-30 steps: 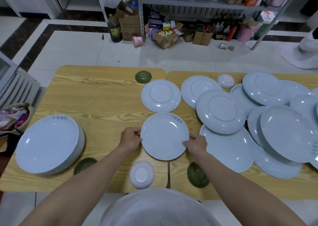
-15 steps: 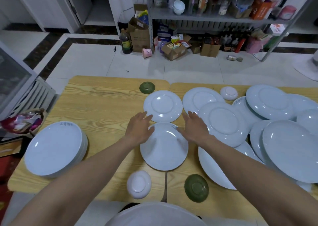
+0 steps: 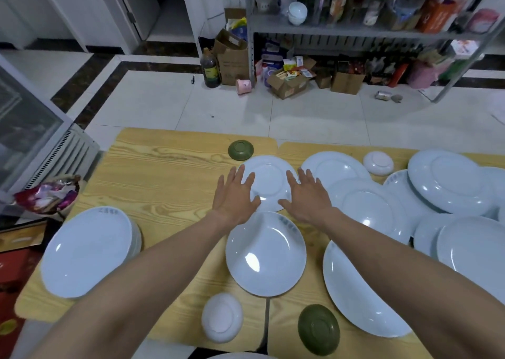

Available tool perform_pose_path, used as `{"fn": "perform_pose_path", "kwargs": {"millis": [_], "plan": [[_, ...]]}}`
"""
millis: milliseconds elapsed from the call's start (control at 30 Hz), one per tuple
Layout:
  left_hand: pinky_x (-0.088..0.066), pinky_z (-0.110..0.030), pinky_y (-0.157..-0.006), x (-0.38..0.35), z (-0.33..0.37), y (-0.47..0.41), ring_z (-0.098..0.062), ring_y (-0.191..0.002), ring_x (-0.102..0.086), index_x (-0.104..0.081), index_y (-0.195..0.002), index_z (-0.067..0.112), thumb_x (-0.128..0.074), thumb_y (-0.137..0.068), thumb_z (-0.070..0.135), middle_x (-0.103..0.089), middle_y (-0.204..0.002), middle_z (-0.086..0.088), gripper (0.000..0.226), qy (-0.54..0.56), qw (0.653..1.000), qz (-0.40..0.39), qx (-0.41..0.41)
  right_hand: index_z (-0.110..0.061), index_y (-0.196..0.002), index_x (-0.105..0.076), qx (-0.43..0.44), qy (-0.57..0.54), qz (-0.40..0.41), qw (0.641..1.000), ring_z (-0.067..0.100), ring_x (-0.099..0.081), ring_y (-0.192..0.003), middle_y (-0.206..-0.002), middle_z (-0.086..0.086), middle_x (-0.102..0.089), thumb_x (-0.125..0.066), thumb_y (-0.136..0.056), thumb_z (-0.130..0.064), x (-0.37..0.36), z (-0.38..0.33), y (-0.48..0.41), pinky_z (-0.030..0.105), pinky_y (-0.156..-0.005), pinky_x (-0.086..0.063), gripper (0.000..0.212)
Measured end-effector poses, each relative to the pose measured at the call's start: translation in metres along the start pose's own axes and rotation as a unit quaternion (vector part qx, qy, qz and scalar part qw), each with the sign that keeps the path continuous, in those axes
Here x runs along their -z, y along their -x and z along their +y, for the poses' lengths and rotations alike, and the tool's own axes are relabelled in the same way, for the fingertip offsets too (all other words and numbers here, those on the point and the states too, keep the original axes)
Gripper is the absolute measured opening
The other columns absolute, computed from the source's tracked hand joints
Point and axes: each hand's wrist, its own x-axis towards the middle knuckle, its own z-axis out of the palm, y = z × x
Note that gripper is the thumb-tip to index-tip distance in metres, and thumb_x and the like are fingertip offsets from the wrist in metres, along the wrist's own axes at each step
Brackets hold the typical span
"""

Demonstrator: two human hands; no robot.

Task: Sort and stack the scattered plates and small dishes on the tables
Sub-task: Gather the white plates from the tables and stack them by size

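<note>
From the head view I judge it early: one stack [image 3: 84, 252] sits at the worktop's [image 3: 164, 183] left, while roughly ten plates [image 3: 366, 211] lie loose and overlapping to the right. Two green dishes [image 3: 240, 149] and two white small dishes [image 3: 222, 317] are unsorted. My left hand [image 3: 235, 194] and right hand [image 3: 306, 197] flank an upturned plate [image 3: 269, 183], fingers [image 3: 240, 173] straight, gripping nothing

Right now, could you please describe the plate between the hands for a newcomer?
Find the seam between the two wooden tables. Across it, toward the far edge, lies a white plate. It is upside down, unlike the nearer plate, with a green dish behind.
</note>
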Motion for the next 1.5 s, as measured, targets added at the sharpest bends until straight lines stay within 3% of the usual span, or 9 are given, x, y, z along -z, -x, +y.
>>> {"fn": "perform_pose_path", "kwargs": {"millis": [100, 233, 467, 567, 667, 1033, 1200, 1367, 1500], "plan": [[-0.011, -0.052, -0.118, -0.002, -0.005, -0.019, -0.027, -0.152, 0.0, -0.015, -0.156, 0.023, -0.039, -0.098, 0.053, -0.001, -0.165, -0.006, 0.07, 0.013, 1.0, -0.018, 0.009, -0.019, -0.158, 0.0, -0.004, -0.036, -0.033, 0.999, 0.034, 0.0, -0.152, -0.165, 0.014, 0.002, -0.048, -0.097, -0.054, -0.005, -0.002, -0.016, 0.05, -0.121, -0.014, 0.085], [-0.03, -0.052, -0.11, -0.008, -0.009, -0.042, -0.031, -0.148, -0.014, -0.016, -0.156, 0.023, -0.053, -0.092, 0.054, -0.011, -0.163, -0.009, 0.08, 0.094, 0.993, -0.056, 0.051, -0.019, -0.158, -0.005, -0.088, -0.197, -0.072, 0.974, 0.03, -0.009, -0.151, -0.165, 0.01, -0.006, -0.059, -0.092, -0.052, -0.009, -0.007, -0.039, 0.046, -0.116, -0.026, 0.091], [-0.051, -0.038, -0.089, -0.024, -0.022, -0.084, -0.027, -0.12, -0.051, -0.044, -0.14, 0.012, -0.087, -0.061, 0.05, -0.048, -0.134, -0.008, 0.098, 0.326, 0.908, -0.105, 0.241, -0.005, -0.142, -0.041, -0.317, -0.461, -0.046, 0.827, 0.029, -0.051, -0.124, -0.141, 0.011, -0.05, -0.075, -0.083, -0.036, -0.025, 0.0, -0.077, 0.032, -0.09, -0.041, 0.075], [-0.053, -0.037, -0.083, -0.034, -0.028, -0.095, -0.026, -0.112, -0.055, -0.052, -0.123, 0.006, -0.09, -0.058, 0.048, -0.054, -0.125, -0.01, 0.087, 0.362, 0.88, -0.11, 0.287, -0.006, -0.125, -0.052, -0.381, -0.513, -0.018, 0.769, 0.023, -0.051, -0.095, -0.119, 0.008, -0.057, -0.082, -0.077, -0.029, -0.032, 0.003, -0.087, 0.032, -0.076, -0.041, 0.061], [-0.055, -0.041, -0.086, -0.041, -0.03, -0.102, -0.028, -0.112, -0.057, -0.056, -0.114, 0.004, -0.091, -0.059, 0.042, -0.056, -0.123, -0.011, 0.076, 0.384, 0.862, -0.1, 0.316, -0.01, -0.106, -0.049, -0.423, -0.534, 0.001, 0.732, 0.022, -0.05, -0.088, -0.102, 0.005, -0.053, -0.089, -0.069, -0.028, -0.034, 0.002, -0.096, 0.034, -0.073, -0.044, 0.057], [-0.054, -0.046, -0.093, -0.039, -0.043, -0.116, -0.033, -0.114, -0.057, -0.056, -0.109, 0.001, -0.096, -0.053, 0.015, -0.057, -0.124, -0.013, 0.07, 0.468, 0.779, -0.128, 0.397, -0.004, -0.11, -0.061, -0.45, -0.534, 0.013, 0.716, 0.028, -0.061, -0.093, -0.106, 0.009, -0.064, -0.091, -0.063, -0.021, -0.045, -0.005, -0.105, 0.042, -0.091, -0.055, 0.057], [-0.055, -0.04, -0.087, -0.031, -0.043, -0.11, -0.029, -0.103, -0.059, -0.057, -0.112, 0.001, -0.095, -0.054, 0.01, -0.062, -0.116, -0.012, 0.07, 0.493, 0.771, -0.124, 0.384, -0.017, -0.077, -0.053, -0.42, -0.587, 0.02, 0.692, 0.01, -0.052, -0.071, -0.082, -0.003, -0.056, -0.089, -0.067, -0.011, -0.036, -0.005, -0.098, 0.033, -0.075, -0.048, 0.038], [-0.051, -0.034, -0.074, -0.01, -0.04, -0.099, -0.026, -0.1, -0.057, -0.058, -0.11, 0.003, -0.095, -0.053, 0.011, -0.062, -0.113, -0.009, 0.069, 0.523, 0.763, -0.08, 0.372, -0.019, -0.076, -0.06, -0.389, -0.617, 0.06, 0.682, 0.014, -0.059, -0.076, -0.083, -0.004, -0.062, -0.088, -0.066, -0.009, -0.018, -0.011, -0.088, 0.031, -0.071, -0.051, 0.032], [-0.049, -0.033, -0.071, 0.011, -0.034, -0.086, -0.025, -0.1, -0.058, -0.058, -0.094, 0.013, -0.094, -0.056, 0.01, -0.06, -0.096, 0.001, 0.052, 0.54, 0.772, -0.014, 0.335, -0.023, -0.071, -0.063, -0.362, -0.655, 0.12, 0.652, 0.008, -0.061, -0.07, -0.077, -0.009, -0.065, -0.085, -0.07, -0.018, 0.001, -0.021, -0.073, 0.021, -0.055, -0.047, 0.022]]}}
